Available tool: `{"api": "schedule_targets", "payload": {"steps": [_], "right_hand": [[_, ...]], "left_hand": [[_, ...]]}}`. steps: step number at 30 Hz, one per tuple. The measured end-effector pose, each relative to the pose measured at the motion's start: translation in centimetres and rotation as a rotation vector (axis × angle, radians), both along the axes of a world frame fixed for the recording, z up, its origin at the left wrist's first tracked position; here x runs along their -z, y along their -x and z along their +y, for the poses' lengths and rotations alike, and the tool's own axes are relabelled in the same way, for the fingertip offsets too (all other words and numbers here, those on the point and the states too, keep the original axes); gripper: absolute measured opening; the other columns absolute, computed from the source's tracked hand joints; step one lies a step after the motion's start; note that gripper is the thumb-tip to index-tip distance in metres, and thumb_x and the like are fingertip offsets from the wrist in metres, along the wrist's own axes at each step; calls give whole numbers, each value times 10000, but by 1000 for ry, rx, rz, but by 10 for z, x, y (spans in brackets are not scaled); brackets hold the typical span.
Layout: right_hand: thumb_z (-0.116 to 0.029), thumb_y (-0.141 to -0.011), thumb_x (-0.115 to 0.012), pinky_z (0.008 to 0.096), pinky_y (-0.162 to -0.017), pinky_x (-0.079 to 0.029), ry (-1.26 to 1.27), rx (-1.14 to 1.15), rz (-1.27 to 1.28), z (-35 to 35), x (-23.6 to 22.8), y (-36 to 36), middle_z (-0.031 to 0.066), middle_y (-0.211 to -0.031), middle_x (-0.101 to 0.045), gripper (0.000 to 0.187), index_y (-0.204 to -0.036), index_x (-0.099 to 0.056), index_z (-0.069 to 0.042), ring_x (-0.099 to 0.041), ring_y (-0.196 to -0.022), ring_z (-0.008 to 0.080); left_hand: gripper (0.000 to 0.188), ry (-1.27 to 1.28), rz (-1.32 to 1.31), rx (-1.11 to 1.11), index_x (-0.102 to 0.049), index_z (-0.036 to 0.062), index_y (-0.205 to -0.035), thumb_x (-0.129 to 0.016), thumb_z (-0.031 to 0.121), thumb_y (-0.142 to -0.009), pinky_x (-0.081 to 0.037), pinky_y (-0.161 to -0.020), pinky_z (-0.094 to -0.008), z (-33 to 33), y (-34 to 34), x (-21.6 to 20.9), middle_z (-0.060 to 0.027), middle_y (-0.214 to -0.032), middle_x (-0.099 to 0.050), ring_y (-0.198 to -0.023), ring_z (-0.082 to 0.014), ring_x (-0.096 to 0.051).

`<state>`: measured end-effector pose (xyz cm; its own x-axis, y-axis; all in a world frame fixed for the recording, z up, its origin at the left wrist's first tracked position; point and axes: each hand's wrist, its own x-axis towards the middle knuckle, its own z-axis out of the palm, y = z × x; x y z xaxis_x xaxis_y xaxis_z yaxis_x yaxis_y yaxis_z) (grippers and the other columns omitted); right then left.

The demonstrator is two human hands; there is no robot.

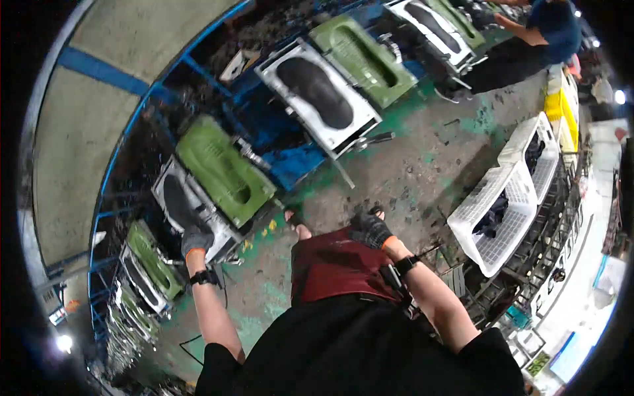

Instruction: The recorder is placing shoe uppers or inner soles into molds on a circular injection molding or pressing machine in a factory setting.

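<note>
Green lids and grey, dark-hollowed lower halves marked the row of hinged shoe-sole moulds curving along the left of the frame. The person stood on the stained concrete floor (422, 165), both hands in dark gloves with orange cuffs. The left hand (197, 239), at lower left, rested on the near corner of an open grey mould (191, 208), its fingers curled over the edge; whether they gripped anything could not be told. That mould's green lid (224, 170) stood tilted back just above it. The right hand (370, 228), at centre, hung loosely closed above a dark red apron (333, 264), holding nothing that could be seen. White plastic baskets (502, 211) with dark pieces inside stood at right, well apart from the moulds. Another person (535, 39) worked at the upper right.

Judged from this position, the step in hand was tending the open mould. To do it well, the left hand would need a firm hold on the rim, clear of the lid's hinge and of the dark cavity, with the body squared to the mould before the right hand came across.
</note>
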<state>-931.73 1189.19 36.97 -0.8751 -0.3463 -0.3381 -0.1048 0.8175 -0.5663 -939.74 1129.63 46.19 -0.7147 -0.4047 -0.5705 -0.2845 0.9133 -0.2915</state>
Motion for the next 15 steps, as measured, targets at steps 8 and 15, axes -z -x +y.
{"api": "schedule_targets", "payload": {"steps": [8, 15], "right_hand": [[-342, -883, -714, 404, -607, -551, 122, 805, -385, 352, 42, -59, 169, -763, -739, 337, -823, -755, -13, -711, -618, 275], [-201, -951, -712, 344, -581, -565, 792, 1293, -289, 538, 29, -23, 124, -826, -758, 226, -991, -738, 20, -714, -653, 195]], "left_hand": [[344, -948, 388, 75, -726, 27, -1148, -716, 309, -951, -553, -891, -394, 472, 97, -9, -169, -1058, -758, -922, -244, -702], [355, -1042, -150, 445, -731, 45, -1187, -725, 316, -957, -558, -905, -378, 870, 168, 39, -131, -1108, -764, -971, -239, -703]]}}
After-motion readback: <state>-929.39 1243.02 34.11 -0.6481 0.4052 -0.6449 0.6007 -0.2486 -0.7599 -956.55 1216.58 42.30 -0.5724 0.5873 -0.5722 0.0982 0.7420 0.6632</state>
